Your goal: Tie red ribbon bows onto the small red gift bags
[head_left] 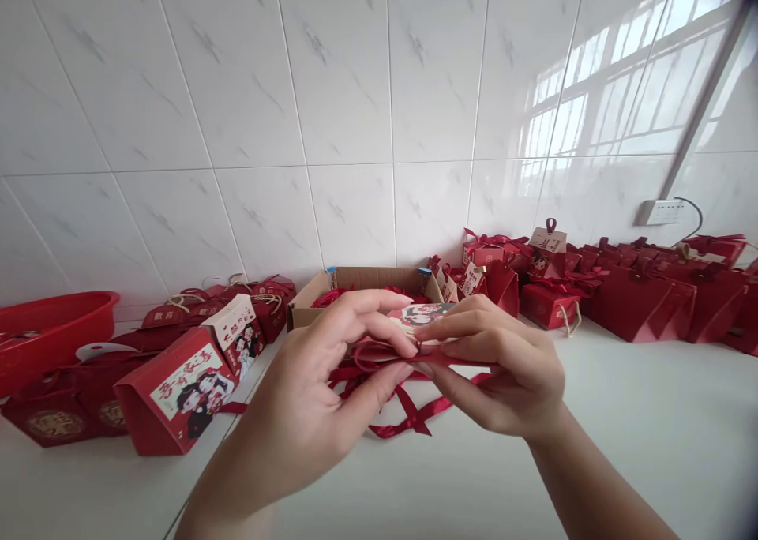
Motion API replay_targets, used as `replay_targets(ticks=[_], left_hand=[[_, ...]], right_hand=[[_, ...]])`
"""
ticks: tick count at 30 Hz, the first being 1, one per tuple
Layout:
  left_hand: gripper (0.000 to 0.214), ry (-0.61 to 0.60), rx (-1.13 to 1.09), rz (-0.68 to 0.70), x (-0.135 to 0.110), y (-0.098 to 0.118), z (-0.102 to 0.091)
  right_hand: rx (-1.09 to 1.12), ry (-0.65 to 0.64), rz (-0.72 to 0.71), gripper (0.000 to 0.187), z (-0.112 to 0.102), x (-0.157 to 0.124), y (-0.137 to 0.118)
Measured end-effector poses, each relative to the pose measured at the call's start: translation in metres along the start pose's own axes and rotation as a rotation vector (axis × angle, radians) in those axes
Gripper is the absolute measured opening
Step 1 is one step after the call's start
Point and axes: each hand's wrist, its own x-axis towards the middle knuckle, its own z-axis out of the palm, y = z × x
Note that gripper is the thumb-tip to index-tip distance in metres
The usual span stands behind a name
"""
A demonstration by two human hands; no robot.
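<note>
Both my hands meet over the white counter and pinch a red ribbon [408, 414] and a folded red gift box [422, 316] with a cartoon picture on it. My left hand [332, 382] grips the ribbon between thumb and fingers. My right hand [503, 366] pinches the same ribbon from the right. Loose ribbon ends trail down onto the counter below my hands.
An open cardboard box [361, 283] with red ribbons stands behind my hands. Finished red gift boxes [183, 390] lie at the left beside a red plastic basin [53, 331]. Several more red boxes [639, 299] line the tiled wall at the right. A wall socket [660, 212] sits above them.
</note>
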Motion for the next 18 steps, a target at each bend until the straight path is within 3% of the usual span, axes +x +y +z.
replay_targets(ticks=[7, 18], left_hand=[[0.035, 0.059, -0.048, -0.002, 0.0019, -0.0046, 0.0021], [0.042, 0.074, 0.015, 0.035, 0.0045, -0.0096, 0.0048]], right_hand=[[0.0, 0.037, -0.023, 0.018, 0.0017, -0.0017, 0.0057], [0.028, 0.032, 0.086, 0.021, 0.0027, -0.0028, 0.0046]])
